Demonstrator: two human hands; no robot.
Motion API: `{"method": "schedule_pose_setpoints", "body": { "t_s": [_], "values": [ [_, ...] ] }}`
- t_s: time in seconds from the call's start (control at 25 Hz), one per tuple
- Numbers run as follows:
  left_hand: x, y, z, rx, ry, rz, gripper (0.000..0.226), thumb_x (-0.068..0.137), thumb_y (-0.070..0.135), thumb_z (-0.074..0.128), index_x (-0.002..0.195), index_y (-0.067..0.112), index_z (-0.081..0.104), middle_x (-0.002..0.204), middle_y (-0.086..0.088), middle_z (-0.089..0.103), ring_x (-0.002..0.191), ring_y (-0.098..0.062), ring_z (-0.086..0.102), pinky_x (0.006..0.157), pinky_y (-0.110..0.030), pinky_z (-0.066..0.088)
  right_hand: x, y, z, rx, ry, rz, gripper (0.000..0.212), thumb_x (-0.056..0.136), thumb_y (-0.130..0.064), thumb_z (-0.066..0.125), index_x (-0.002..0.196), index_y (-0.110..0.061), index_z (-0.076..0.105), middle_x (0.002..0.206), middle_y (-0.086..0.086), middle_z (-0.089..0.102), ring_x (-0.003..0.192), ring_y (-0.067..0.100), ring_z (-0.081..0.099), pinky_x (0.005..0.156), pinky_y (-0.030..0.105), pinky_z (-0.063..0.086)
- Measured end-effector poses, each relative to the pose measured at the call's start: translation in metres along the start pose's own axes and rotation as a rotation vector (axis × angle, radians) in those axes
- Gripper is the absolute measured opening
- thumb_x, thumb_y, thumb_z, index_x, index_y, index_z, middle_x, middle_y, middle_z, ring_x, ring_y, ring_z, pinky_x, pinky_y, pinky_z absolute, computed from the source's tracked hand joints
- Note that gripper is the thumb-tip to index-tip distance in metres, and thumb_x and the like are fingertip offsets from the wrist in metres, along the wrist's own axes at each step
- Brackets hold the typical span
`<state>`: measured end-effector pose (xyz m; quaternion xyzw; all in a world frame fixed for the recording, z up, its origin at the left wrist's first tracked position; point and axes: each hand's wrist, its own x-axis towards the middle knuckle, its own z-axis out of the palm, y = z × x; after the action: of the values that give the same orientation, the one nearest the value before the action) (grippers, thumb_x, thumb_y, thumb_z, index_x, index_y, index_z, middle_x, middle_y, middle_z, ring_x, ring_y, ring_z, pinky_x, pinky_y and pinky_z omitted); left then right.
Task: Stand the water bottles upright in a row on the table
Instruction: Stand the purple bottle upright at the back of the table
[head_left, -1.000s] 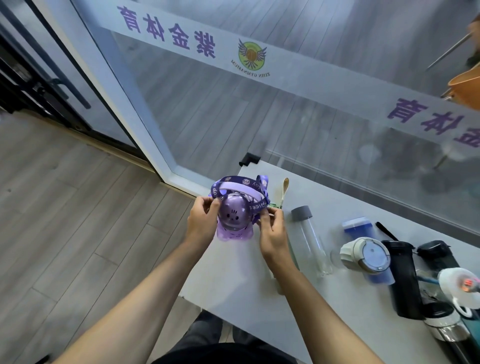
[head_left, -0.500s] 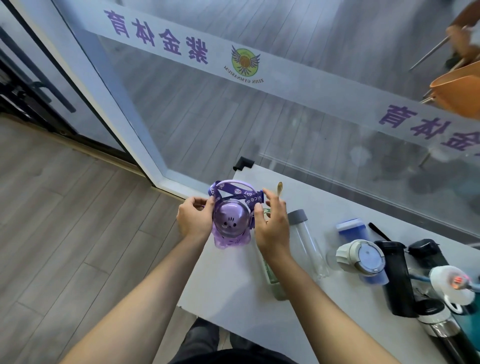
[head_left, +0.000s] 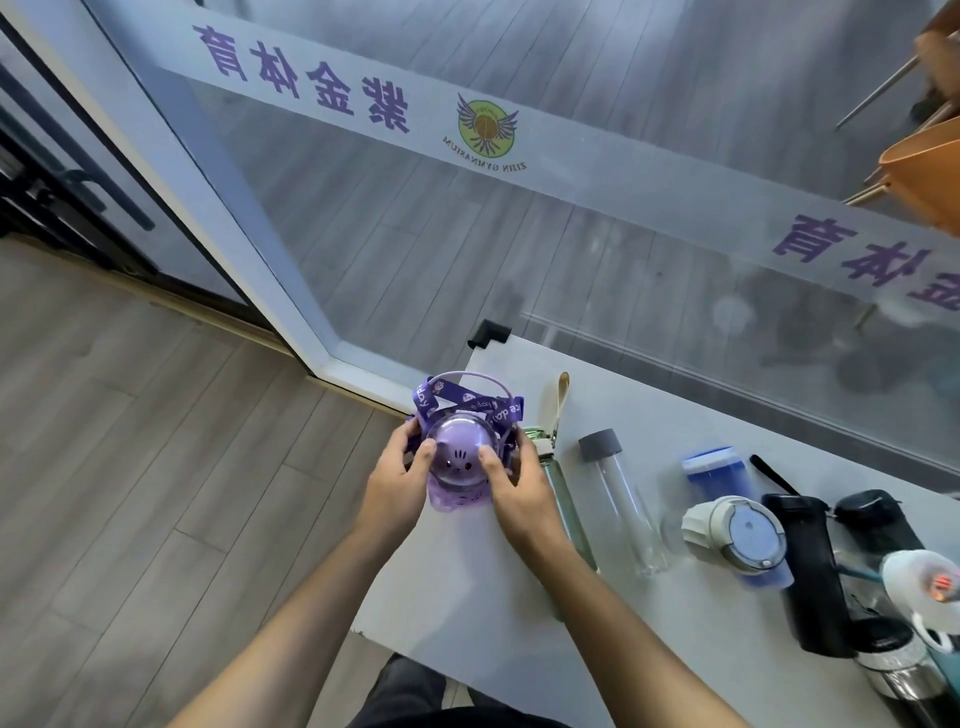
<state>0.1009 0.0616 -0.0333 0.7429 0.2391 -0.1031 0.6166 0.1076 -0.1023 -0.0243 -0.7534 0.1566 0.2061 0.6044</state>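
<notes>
I am gripping the purple domed-lid bottle (head_left: 460, 462) with both hands, left hand (head_left: 397, 486) and right hand (head_left: 514, 491) closing around its sides, thumbs resting on the dome. It is standing upright by the table's (head_left: 467, 587) left edge, near the far left corner. To its right the green glass bottle (head_left: 558, 483) and clear bottle (head_left: 621, 499) appear to be standing too; I am judging the row nearly done.
</notes>
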Motion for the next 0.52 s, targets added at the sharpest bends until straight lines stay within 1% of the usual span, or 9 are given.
{"method": "schedule_pose_setpoints", "body": {
  "t_s": [0.08,0.12,0.2,0.24,0.32,0.4,0.44,0.48,0.52],
  "values": [
    [0.008,0.006,0.001,-0.044,0.014,0.0,0.034,0.094,0.036,0.053,0.128,0.037,0.055,0.123,0.015,0.064,0.114,-0.008,0.061,0.1,-0.045,0.05,0.012,-0.007,0.002,0.043,-0.015,-0.013,0.06,0.094,-0.039,0.067,0.148,-0.031,0.043,0.135,-0.01,0.062,0.119,0.004,0.061,0.103,0.026,0.051],
    [0.013,0.013,0.003,-0.048,0.014,0.005,0.033,0.095,0.033,0.053,0.129,0.034,0.055,0.122,0.014,0.065,0.113,-0.008,0.062,0.1,-0.044,0.05,0.02,-0.011,0.002,0.041,-0.018,-0.022,0.061,0.092,-0.038,0.069,0.147,-0.03,0.044,0.134,-0.009,0.063,0.117,0.004,0.062,0.1,0.024,0.052],
    [0.027,0.025,0.005,-0.069,-0.007,0.012,0.036,0.094,0.035,0.054,0.13,0.033,0.055,0.122,0.011,0.066,0.113,-0.01,0.063,0.1,-0.047,0.051,0.034,-0.021,-0.001,0.036,-0.01,-0.031,0.06,0.092,-0.035,0.07,0.146,-0.03,0.045,0.132,-0.008,0.063,0.113,0.001,0.063,0.093,0.016,0.053],
    [0.035,0.031,0.008,-0.07,-0.023,0.017,0.038,0.092,0.037,0.053,0.13,0.034,0.055,0.123,0.01,0.066,0.114,-0.012,0.063,0.099,-0.048,0.051,0.041,-0.026,-0.003,0.044,0.001,-0.026,0.059,0.092,-0.035,0.07,0.146,-0.03,0.046,0.132,-0.008,0.063,0.111,0.002,0.064,0.09,0.014,0.053],
    [0.053,0.042,0.014,-0.039,-0.066,0.032,0.04,0.089,0.038,0.053,0.129,0.034,0.056,0.123,0.009,0.067,0.112,-0.015,0.065,0.098,-0.05,0.051,0.054,-0.037,-0.011,0.04,0.024,-0.012,0.058,0.093,-0.037,0.07,0.146,-0.031,0.046,0.13,-0.008,0.063,0.107,0.006,0.065,0.082,0.009,0.052],
    [0.068,0.056,0.022,-0.011,-0.122,0.038,0.041,0.091,0.037,0.054,0.131,0.033,0.055,0.124,0.006,0.066,0.111,-0.017,0.065,0.097,-0.049,0.052,0.066,-0.046,-0.021,0.045,0.061,-0.008,0.056,0.094,-0.035,0.069,0.145,-0.027,0.047,0.124,-0.009,0.062,0.102,0.001,0.064,0.072,0.002,0.048],
    [0.075,0.062,0.027,0.012,-0.148,0.047,0.041,0.094,0.035,0.054,0.134,0.032,0.053,0.127,0.005,0.065,0.111,-0.015,0.065,0.097,-0.045,0.053,0.072,-0.049,-0.027,0.052,0.076,-0.017,0.056,0.094,-0.033,0.069,0.145,-0.025,0.048,0.122,-0.009,0.061,0.099,-0.005,0.063,0.071,0.001,0.047],
    [0.081,0.069,0.032,0.032,-0.174,0.057,0.041,0.097,0.032,0.053,0.138,0.03,0.05,0.129,0.005,0.063,0.11,-0.011,0.063,0.093,-0.037,0.054,0.079,-0.051,-0.032,0.062,0.091,-0.025,0.055,0.094,-0.032,0.069,0.144,-0.025,0.048,0.12,-0.011,0.061,0.095,-0.011,0.062,0.074,0.002,0.049],
    [0.087,0.075,0.037,0.05,-0.193,0.061,0.042,0.1,0.03,0.051,0.141,0.029,0.046,0.129,0.006,0.061,0.107,-0.005,0.062,0.088,-0.028,0.052,0.086,-0.052,-0.037,0.063,0.108,-0.022,0.055,0.094,-0.032,0.069,0.144,-0.025,0.048,0.117,-0.014,0.06,0.091,-0.015,0.06,0.08,0.008,0.052]
  ]
}}
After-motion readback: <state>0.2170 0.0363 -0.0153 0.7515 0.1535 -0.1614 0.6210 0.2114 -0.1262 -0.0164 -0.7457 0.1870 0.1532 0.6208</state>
